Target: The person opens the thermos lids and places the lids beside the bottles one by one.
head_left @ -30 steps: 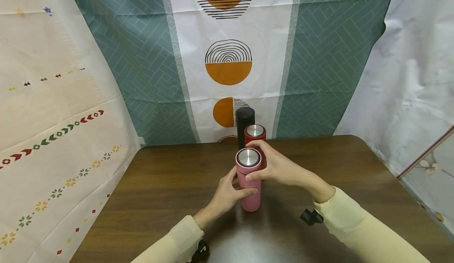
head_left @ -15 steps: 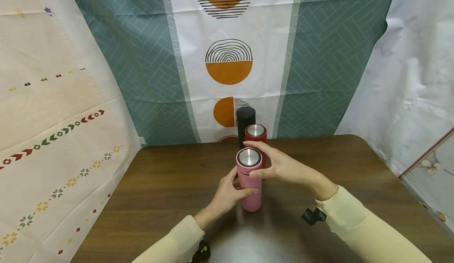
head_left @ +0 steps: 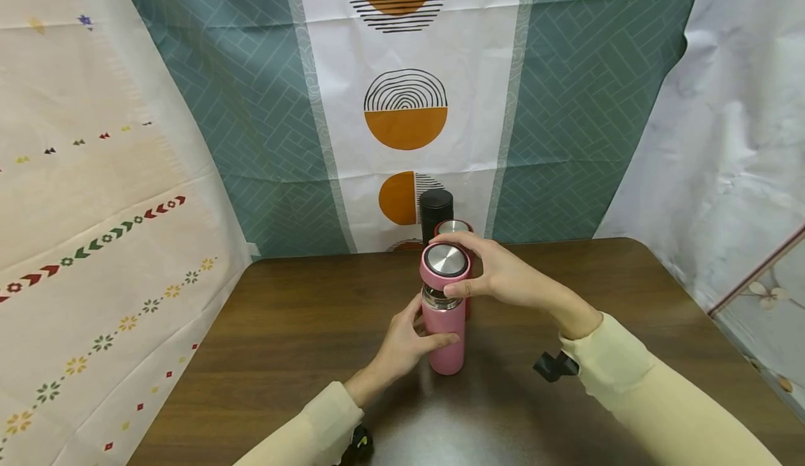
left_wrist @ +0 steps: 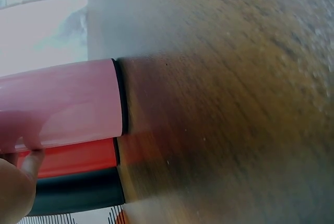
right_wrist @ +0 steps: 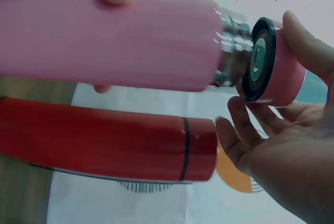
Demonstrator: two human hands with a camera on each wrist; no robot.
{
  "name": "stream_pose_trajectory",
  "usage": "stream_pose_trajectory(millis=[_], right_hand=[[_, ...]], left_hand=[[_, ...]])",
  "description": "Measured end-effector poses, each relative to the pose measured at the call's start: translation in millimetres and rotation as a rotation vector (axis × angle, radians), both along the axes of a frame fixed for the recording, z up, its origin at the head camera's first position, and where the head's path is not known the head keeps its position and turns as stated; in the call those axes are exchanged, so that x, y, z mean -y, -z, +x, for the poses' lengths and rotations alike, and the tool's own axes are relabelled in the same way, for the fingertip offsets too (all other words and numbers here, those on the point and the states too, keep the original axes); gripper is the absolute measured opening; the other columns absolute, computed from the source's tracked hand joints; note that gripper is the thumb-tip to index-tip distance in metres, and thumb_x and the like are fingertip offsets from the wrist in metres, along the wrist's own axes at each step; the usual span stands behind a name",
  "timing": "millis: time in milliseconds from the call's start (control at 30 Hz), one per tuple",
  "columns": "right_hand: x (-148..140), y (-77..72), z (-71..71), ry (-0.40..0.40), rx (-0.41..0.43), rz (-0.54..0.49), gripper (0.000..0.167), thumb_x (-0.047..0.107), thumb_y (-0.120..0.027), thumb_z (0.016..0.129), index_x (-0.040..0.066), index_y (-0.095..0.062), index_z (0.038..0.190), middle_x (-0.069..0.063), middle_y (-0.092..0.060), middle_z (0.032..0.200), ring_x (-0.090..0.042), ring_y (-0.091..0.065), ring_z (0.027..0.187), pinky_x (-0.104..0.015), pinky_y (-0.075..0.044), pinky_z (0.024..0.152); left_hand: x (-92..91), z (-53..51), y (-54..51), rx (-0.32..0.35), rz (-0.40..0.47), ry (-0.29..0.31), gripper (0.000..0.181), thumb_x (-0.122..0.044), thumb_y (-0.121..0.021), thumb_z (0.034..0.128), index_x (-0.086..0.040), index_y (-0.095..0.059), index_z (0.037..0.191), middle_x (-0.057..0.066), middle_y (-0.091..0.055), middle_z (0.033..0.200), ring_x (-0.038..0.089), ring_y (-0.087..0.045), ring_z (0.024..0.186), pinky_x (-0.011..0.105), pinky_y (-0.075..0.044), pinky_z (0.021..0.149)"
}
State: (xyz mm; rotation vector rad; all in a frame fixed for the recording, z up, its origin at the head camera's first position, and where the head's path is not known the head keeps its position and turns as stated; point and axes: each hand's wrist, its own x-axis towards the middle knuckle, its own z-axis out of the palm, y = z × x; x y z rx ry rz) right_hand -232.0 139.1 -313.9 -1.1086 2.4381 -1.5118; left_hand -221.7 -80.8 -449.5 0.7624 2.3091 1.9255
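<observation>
A pink thermos bottle [head_left: 444, 351] stands upright on the table, its threaded steel neck [right_wrist: 233, 51] bare. My left hand [head_left: 400, 340] grips its body around the middle. Just above the neck, my right hand [head_left: 512, 277] holds the pink lid [head_left: 446, 262] with its steel top between thumb and fingers. In the right wrist view the lid [right_wrist: 279, 65] is tilted and apart from the neck, its dark underside showing. Behind the pink bottle stands a red thermos [right_wrist: 104, 138] with its lid on, partly hidden in the head view by the right hand.
A black bottle [head_left: 435, 209] stands behind the red thermos, near the rear edge of the wooden table [head_left: 302, 326]. Patterned cloth [head_left: 251, 103] hangs behind the table, with a pale embroidered cloth [head_left: 94, 242] on the left and a whitish one [head_left: 729, 137] on the right.
My right hand has lifted the lid up off the pink thermos bottle, so the steel neck now shows. The left hand has stayed in place on the bottle's body.
</observation>
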Motion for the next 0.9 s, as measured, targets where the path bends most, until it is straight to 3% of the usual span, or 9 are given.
stream_pose_trajectory(millis=[267, 467, 567, 667, 900], right_hand=[[-10.7, -3.4, 4.1, 0.074, 0.008, 0.009, 0.067, 0.021, -0.084, 0.087, 0.012, -0.052, 0.145, -0.004, -0.062, 0.135, -0.022, -0.059, 0.123, -0.044, -0.05, 0.105], [-20.2, -6.2, 6.8, 0.101, -0.004, 0.01, 0.07, 0.02, -0.083, 0.09, 0.01, -0.047, 0.15, -0.006, -0.059, 0.141, -0.025, -0.057, 0.128, -0.048, -0.047, 0.109], [-24.8, -7.1, 7.2, 0.114, -0.002, 0.02, 0.067, 0.02, -0.083, 0.089, 0.01, -0.048, 0.145, -0.006, -0.062, 0.132, -0.024, -0.06, 0.122, -0.044, -0.05, 0.104], [-27.8, -6.8, 7.0, 0.136, -0.022, 0.037, 0.066, 0.021, -0.083, 0.089, 0.012, -0.047, 0.144, -0.004, -0.06, 0.134, -0.021, -0.06, 0.12, -0.041, -0.048, 0.105], [-29.9, -3.2, 8.0, 0.151, -0.099, 0.068, 0.061, 0.025, -0.083, 0.09, 0.018, -0.055, 0.144, 0.003, -0.06, 0.132, -0.02, -0.057, 0.113, -0.043, -0.049, 0.1]], left_hand=[[-0.4, 1.4, -2.0, -0.031, -0.052, 0.032, 0.088, -0.019, -0.085, 0.0891, -0.02, -0.034, 0.161, 0.005, -0.057, 0.147, 0.028, -0.063, 0.128, 0.049, -0.053, 0.102], [2.1, 2.7, -8.2, 0.041, -0.066, 0.073, 0.094, -0.016, -0.085, 0.0882, -0.024, -0.029, 0.163, 0.003, -0.051, 0.153, 0.032, -0.056, 0.135, 0.054, -0.05, 0.107], [3.1, 3.1, -9.7, 0.048, -0.081, 0.037, 0.09, -0.02, -0.087, 0.0871, -0.023, -0.036, 0.161, 0.002, -0.055, 0.15, 0.029, -0.057, 0.134, 0.054, -0.048, 0.109], [5.6, 3.0, -10.3, 0.035, -0.087, -0.028, 0.085, -0.024, -0.089, 0.0847, -0.021, -0.043, 0.156, 0.001, -0.061, 0.144, 0.025, -0.059, 0.131, 0.052, -0.048, 0.109], [16.8, -0.6, -14.5, 0.023, 0.001, -0.137, 0.076, -0.024, -0.09, 0.0834, -0.018, -0.051, 0.148, 0.003, -0.065, 0.136, 0.025, -0.063, 0.124, 0.054, -0.049, 0.108]])
